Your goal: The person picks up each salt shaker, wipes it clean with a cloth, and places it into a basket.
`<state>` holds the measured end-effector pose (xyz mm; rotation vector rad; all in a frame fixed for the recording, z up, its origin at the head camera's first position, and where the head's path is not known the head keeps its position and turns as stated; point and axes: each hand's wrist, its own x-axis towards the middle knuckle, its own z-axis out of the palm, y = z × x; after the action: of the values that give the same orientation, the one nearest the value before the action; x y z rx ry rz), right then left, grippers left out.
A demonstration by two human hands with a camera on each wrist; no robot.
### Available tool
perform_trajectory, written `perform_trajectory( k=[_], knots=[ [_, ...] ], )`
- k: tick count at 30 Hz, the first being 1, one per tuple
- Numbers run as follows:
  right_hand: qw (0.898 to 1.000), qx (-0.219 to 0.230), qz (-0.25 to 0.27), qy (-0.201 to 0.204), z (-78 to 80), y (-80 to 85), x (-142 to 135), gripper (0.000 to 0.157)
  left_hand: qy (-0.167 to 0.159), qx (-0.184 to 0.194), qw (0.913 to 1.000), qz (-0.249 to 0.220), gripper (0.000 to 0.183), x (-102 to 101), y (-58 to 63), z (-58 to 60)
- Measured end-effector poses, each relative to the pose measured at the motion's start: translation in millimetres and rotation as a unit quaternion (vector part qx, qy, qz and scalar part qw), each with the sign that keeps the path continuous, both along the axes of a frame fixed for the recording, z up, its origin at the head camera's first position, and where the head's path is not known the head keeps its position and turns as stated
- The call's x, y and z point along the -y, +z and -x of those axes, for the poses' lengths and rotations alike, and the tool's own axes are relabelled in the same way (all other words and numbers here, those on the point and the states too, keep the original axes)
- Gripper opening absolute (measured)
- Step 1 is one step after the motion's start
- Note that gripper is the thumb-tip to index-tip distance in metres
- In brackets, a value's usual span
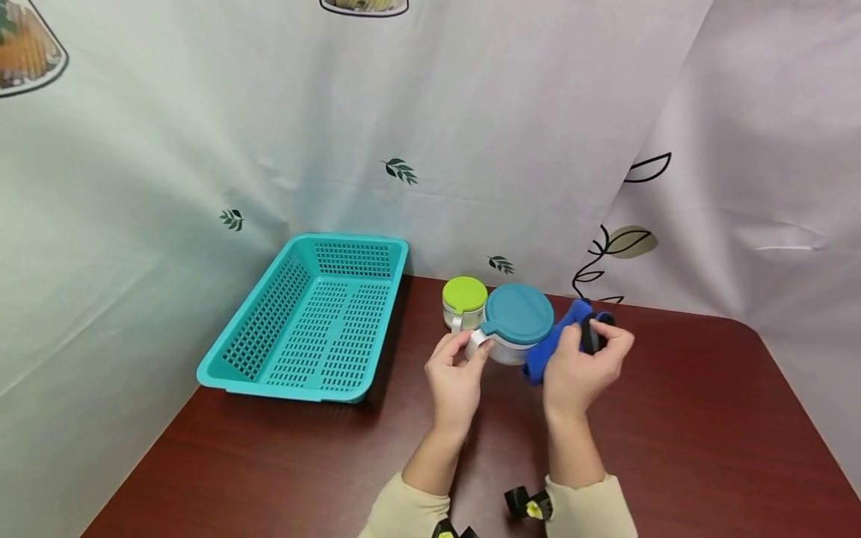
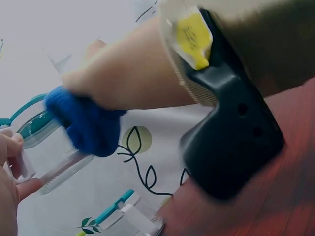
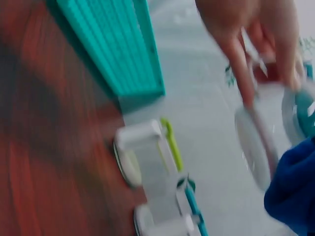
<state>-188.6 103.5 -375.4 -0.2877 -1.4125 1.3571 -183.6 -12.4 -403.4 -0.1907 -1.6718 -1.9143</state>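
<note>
My left hand (image 1: 454, 385) pinches the white handle (image 1: 479, 341) of a clear jar with a teal-blue lid (image 1: 519, 314). The jar is held up above the table, tilted in the wrist views. Bunched in my right hand (image 1: 584, 370) is a blue cloth (image 1: 543, 357), pressed against the jar's side; a black part (image 1: 592, 338) shows between thumb and fingers. Behind the held jar stands a smaller jar with a lime-green lid (image 1: 465, 294) and a white handle. Beside it in the right wrist view is another teal-lidded jar (image 3: 192, 209), hidden in the head view.
A turquoise perforated basket (image 1: 383, 329) stands on the left of the dark red-brown table (image 1: 699, 418). White patterned sheeting (image 1: 511, 134) hangs at the back and sides, right behind the jars. Black camera mounts (image 1: 528, 506) sit at my wrists.
</note>
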Motion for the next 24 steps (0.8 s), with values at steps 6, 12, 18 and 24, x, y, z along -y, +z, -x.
perform_trajectory(
  k=[6, 12, 18, 24],
  knots=[
    [1.0, -0.003, -0.012, -0.001, -2.6, -2.8, 14, 0.017, 0.022, -0.018, 0.9996, 0.0, 0.018, -1, 10.9, -5.2],
    [1.0, 0.011, 0.01, 0.013, 4.9, -2.2, -3, 0.012, 0.005, -0.006, 1.0, 0.006, 0.017, 4, 28.7, -16.3],
    [0.997, 0.013, -0.023, 0.073, -5.8, -3.5, 4, 0.015, -0.017, -0.006, 0.9998, 0.004, 0.019, 11, 26.8, -10.2],
    [0.97, 0.063, -0.081, 0.22, 0.6, 13.4, -18, 0.018, -0.06, 0.028, 0.9978, -0.013, 0.019, 24, 13.9, -4.0]
  ],
)
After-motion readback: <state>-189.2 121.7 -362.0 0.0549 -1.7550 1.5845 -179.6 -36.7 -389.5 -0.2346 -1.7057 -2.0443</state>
